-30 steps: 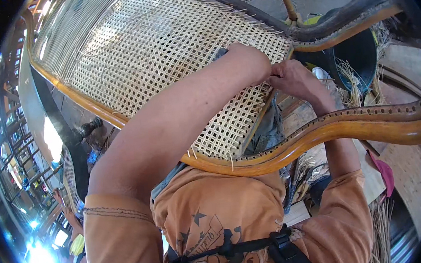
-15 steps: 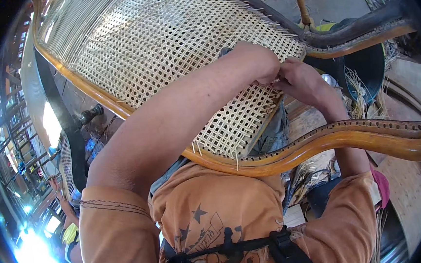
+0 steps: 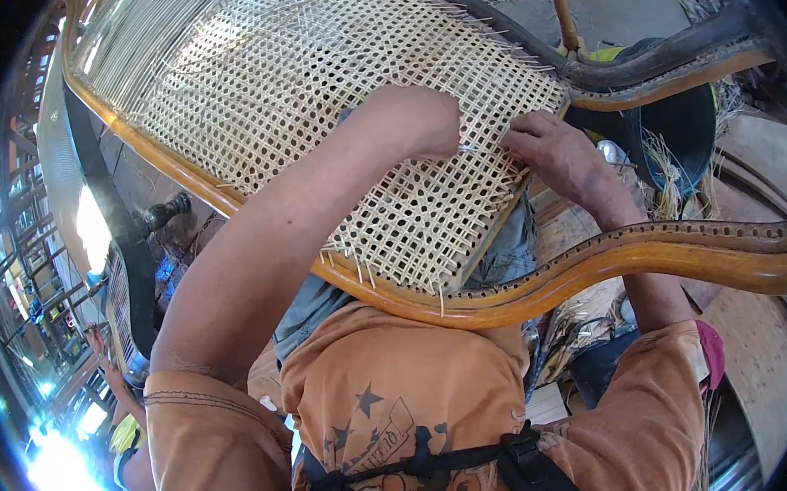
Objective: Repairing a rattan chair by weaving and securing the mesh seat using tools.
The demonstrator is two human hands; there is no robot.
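Observation:
A woven cane panel point(image 3: 390, 195) with an open lattice stretches across a brown wooden frame point(image 3: 174, 179) in front of me. Above the weave, near its middle right, my left hand point(image 3: 421, 120) is closed, and its fingertips are turned away from view. A thin light sliver shows beside its lower edge; what it holds is hidden. My right hand point(image 3: 556, 157) rests at the panel's right edge, its bent fingers pressed together against the cane. Whatever they pinch is too small to make out. Loose strand ends stick out along the panel's border.
A curved wooden rail point(image 3: 686, 257) with a row of holes crosses above my right forearm. Behind my right hand stands a dark bucket point(image 3: 678, 134) with dry strands by it. A dark curved rail point(image 3: 672, 53) lies beyond. Another person's arm point(image 3: 120, 383) shows at far left.
My left hand has moved left, away from my right hand, across the weave. My right hand has stayed near the panel's edge, its fingers now in plainer view.

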